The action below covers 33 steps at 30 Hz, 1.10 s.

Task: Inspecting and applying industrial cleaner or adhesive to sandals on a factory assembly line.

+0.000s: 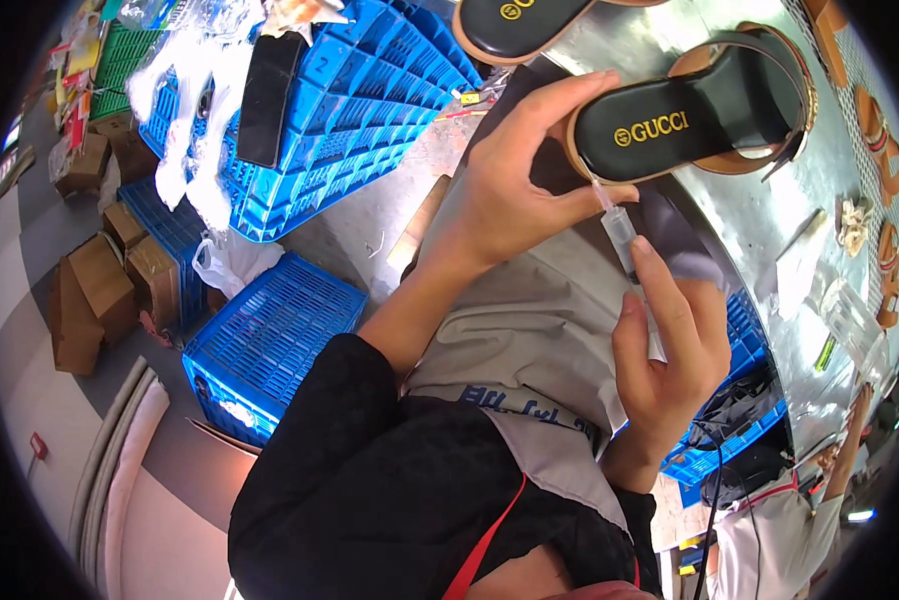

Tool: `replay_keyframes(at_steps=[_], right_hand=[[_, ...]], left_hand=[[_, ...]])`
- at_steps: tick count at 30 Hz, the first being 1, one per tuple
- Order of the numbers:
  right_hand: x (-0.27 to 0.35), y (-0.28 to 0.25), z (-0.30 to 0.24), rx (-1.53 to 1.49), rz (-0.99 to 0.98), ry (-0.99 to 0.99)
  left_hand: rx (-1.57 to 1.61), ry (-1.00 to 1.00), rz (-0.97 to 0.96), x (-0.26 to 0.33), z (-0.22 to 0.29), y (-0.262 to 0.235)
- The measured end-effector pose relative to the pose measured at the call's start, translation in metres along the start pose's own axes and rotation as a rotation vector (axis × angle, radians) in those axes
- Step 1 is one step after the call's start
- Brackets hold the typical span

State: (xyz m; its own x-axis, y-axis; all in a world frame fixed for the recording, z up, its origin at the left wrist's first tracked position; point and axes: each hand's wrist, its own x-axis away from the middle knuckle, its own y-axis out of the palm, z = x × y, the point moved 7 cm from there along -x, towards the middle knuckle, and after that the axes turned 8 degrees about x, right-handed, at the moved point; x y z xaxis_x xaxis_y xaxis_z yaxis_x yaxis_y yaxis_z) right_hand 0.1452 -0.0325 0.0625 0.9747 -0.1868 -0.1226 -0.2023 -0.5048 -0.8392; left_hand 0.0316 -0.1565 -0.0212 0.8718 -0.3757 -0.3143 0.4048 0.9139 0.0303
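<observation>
My left hand [499,185] grips a sandal [669,135] by its rounded end, thumb on the near edge and fingers on the far one. The sandal has a black insole with gold lettering, a tan rim and tan straps at its other end. In my right hand [669,355] is a clear syringe [619,238], its barrel against the extended index finger. The syringe's thin tip meets the sandal's edge beside my left thumb; whether it touches is too small to tell. Another black-insoled sandal [514,35] lies beyond my left hand.
A metal worktable [759,225] runs along the right, with more tan sandals [881,140] beyond a mesh strip. A large blue crate [359,110] stands at upper left, a smaller blue crate [274,330] below it. Cardboard boxes [99,290] sit at left. Another person [769,540] is at lower right.
</observation>
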Motion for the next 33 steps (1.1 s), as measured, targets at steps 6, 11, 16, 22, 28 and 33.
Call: replay_keyframes(at_steps=[6, 11, 16, 22, 28, 33], right_hand=[[-0.003, 0.0, -0.004, 0.051, -0.006, 0.013], [-0.008, -0.002, -0.007, 0.067, -0.011, -0.001], [-0.011, -0.002, -0.009, 0.065, -0.007, -0.005], [-0.015, 0.0, -0.011, 0.116, -0.034, -0.029], [-0.013, -0.001, -0.026, 0.368, 0.028, -0.116], [-0.015, 0.001, -0.034, 0.478, 0.031, -0.181]], left_hand=[[0.037, -0.012, -0.023, -0.001, -0.002, -0.001], [0.044, -0.009, -0.024, -0.003, -0.003, -0.003], [0.045, 0.009, -0.022, -0.004, -0.006, -0.003], [0.033, 0.029, -0.021, -0.005, -0.008, -0.007], [0.008, 0.026, -0.018, -0.008, -0.005, -0.008], [-0.034, -0.006, -0.025, -0.008, -0.009, -0.011]])
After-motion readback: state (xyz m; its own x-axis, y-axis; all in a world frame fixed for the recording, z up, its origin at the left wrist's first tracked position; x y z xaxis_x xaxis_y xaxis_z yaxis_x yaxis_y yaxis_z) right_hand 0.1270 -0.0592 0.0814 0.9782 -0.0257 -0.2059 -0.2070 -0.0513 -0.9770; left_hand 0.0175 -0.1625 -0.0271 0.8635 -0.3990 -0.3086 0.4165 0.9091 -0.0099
